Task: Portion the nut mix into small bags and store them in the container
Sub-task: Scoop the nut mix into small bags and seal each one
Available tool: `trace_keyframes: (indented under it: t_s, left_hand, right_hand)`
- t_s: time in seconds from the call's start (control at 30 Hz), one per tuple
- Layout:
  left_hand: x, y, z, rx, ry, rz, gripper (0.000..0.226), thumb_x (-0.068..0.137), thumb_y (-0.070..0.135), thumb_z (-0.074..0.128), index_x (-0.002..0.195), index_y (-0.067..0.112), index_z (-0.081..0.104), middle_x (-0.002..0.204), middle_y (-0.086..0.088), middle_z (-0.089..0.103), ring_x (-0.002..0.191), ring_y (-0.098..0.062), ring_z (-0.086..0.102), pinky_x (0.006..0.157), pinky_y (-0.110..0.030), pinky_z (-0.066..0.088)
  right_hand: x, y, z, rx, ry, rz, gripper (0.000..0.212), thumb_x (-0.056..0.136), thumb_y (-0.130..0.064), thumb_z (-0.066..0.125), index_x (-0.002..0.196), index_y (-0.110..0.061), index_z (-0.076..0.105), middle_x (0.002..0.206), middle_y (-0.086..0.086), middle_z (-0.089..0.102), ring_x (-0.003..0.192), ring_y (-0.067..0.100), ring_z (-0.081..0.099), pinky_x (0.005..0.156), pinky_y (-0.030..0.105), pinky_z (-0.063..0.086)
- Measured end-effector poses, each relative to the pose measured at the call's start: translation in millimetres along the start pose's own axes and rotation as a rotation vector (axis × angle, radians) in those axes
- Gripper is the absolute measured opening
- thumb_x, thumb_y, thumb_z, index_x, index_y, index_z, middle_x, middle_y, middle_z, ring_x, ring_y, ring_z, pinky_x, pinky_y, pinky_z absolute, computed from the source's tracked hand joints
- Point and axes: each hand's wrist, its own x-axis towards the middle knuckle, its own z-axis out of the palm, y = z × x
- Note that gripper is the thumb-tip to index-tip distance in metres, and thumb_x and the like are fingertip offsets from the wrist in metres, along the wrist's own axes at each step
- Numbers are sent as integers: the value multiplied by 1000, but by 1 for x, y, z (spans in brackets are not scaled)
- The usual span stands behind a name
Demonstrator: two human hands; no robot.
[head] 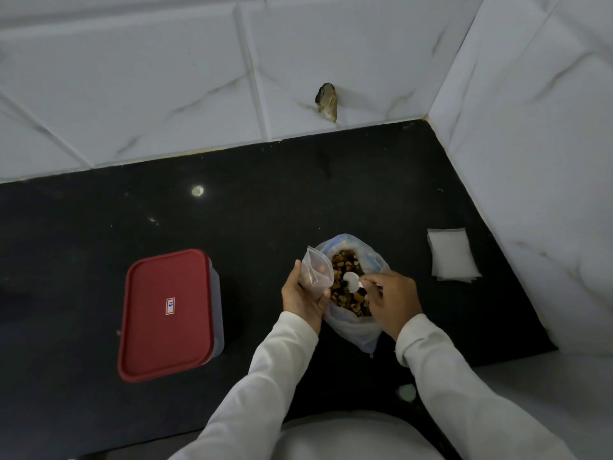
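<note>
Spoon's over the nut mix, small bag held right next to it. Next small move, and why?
Probably dip the spoon into the nut mix and scoop. The right hand pinches its handle, the bowl looks white and empty just above the mix, and the left hand holds the small bag mouth-up beside it, seemingly ready to receive.

Spoon [351,281] handle hidden (inside right hand [393,298])

Before me: open nut mix bag [351,322], white spoon [352,282] at its mouth, small clear bag [315,272] tilted alongside; red-lidded container [167,315] closed, farther left.
</note>
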Motion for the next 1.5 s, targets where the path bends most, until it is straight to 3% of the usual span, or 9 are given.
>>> trace_keyframes:
  t_s: [0.13,0.4,0.57,0.77,0.9,1.07,1.2,1.4,1.5]
  left_hand:
    - [-1,-2,3,8,12,-1,43,91,46,58,122,17,64,105,-10,72,79,-19,70,53,-22,53]
    - [-4,-4,4,46,11,24,43,94,45,54,122,15,64,92,-7,74,67,-16,72,50,-21,52]
    - [-3,-3,4,46,-3,26,45,93,46,55,123,14,65,95,-7,75,72,-17,73,51,-22,53]
    - [-4,-1,0,20,0,33,46,91,46,59,123,14,65,103,-10,72,74,-18,71,49,-22,53]
    - [-10,1,0,16,-12,28,43,91,45,59,121,14,65,92,-8,73,69,-17,70,48,-22,53]
    - [-16,3,2,9,-52,22,43,90,44,59,121,15,64,105,-12,71,77,-20,70,53,-24,54]
    - [-22,1,11,10,-99,28,41,91,42,59,117,11,66,93,-9,73,76,-20,67,54,-23,53]
    - [-23,-3,16,36,-96,56,44,89,42,61,120,10,66,95,-9,71,75,-19,67,50,-23,53]
    - [-23,-4,14,33,-109,65,47,89,42,62,123,10,66,100,-10,71,77,-20,67,51,-23,54]
  right_hand:
    - [2,-9,9,-87,-56,20,17,95,-17,56,93,-10,72,91,6,65,85,20,61,77,25,44]
    - [11,-16,-6,-120,-239,0,18,92,-15,57,86,-14,74,81,3,68,79,18,63,75,36,54]
    - [15,-10,-10,253,-278,368,13,91,-20,63,89,-27,74,72,-7,72,72,-2,67,73,11,46]
    - [8,-4,-15,451,-209,483,16,90,-18,65,85,-31,73,71,-5,74,71,2,70,80,20,51]
    - [0,-4,-28,572,-112,500,14,90,-11,65,97,-15,76,74,2,74,71,9,69,74,22,54]
    - [-12,-32,-67,656,-54,388,16,92,-11,61,97,-21,73,79,0,72,72,6,65,68,19,51]
    - [-18,-67,-87,683,32,221,17,91,-14,62,95,-27,72,77,-3,73,72,6,67,67,16,54]
    - [-19,-81,-77,474,98,23,16,91,-17,62,103,-17,73,76,-4,72,73,5,69,72,21,56]
    - [-18,-79,-71,268,184,-142,15,91,-16,62,102,-16,72,82,-8,69,73,2,66,70,13,53]
